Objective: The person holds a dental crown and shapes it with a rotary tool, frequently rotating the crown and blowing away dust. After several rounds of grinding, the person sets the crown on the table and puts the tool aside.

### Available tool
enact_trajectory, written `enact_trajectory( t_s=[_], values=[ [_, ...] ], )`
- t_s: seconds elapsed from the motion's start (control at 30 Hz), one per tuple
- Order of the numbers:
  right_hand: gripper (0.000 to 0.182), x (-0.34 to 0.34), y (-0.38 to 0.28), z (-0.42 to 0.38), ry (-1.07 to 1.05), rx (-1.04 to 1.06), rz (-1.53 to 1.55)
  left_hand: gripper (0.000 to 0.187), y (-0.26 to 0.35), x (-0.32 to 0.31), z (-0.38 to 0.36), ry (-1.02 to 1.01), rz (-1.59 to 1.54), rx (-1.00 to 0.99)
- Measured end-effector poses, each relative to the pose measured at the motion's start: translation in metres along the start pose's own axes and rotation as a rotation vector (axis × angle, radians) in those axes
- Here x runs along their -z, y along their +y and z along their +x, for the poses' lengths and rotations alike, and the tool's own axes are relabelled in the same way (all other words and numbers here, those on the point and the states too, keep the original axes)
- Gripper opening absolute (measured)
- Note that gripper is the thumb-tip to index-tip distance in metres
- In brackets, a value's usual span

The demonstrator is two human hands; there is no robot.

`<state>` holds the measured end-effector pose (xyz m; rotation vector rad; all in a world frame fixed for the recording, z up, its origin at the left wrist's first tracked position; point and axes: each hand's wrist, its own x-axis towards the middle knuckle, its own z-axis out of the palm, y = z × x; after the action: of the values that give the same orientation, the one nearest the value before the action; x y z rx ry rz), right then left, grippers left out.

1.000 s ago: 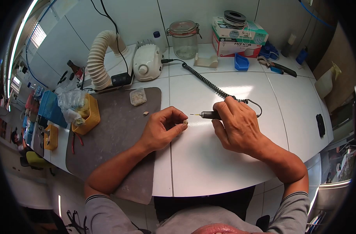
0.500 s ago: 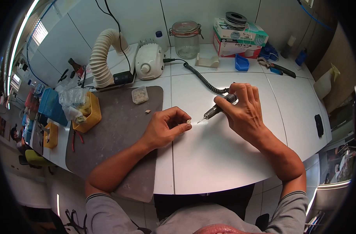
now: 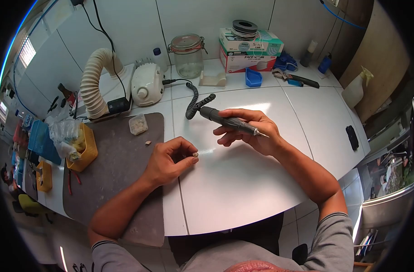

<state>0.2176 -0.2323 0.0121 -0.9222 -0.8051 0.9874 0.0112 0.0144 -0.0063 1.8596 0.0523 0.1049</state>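
Between thumb and index finger, my left hand (image 3: 167,164) pinches a small off-white, tooth-like piece (image 3: 195,154); most of it is covered by the fingertips. My right hand (image 3: 257,131) holds a dark rotary handpiece (image 3: 227,121) across its fingers, well apart from the piece. The thin metal bur (image 3: 262,134) points right, towards my wrist. From the other end a black coiled cord (image 3: 192,102) runs to the white control unit (image 3: 148,86). Left of my left hand, a small brown-and-white fragment (image 3: 148,142) and a clear box of whitish pieces (image 3: 138,124) lie on a grey mat (image 3: 116,167).
Behind stand a ribbed hose (image 3: 90,86), a glass jar (image 3: 188,61), face mask boxes (image 3: 247,59) and a blue tray (image 3: 253,78). At left are a yellow basket (image 3: 90,149) with bags and red-handled pliers (image 3: 71,181). A spray bottle (image 3: 355,88) stands at right.
The handpiece has turned round in my right hand: its bur pointed left at the small piece and now points right, away from it. The whole view has shifted slightly.
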Motion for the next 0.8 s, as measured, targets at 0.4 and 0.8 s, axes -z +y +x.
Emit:
enact_trajectory(
  t_s=[0.4, 0.8],
  values=[
    [0.028, -0.008, 0.020, 0.004, 0.145, -0.052, 0.093, 0.018, 0.011, -0.003, 0.000, 0.058, 0.119, -0.025],
    [0.049, -0.009, 0.020, 0.000, 0.346, -0.135, 0.390, 0.021, 0.014, -0.001, 0.002, 0.078, 0.002, 0.011]
  ],
)
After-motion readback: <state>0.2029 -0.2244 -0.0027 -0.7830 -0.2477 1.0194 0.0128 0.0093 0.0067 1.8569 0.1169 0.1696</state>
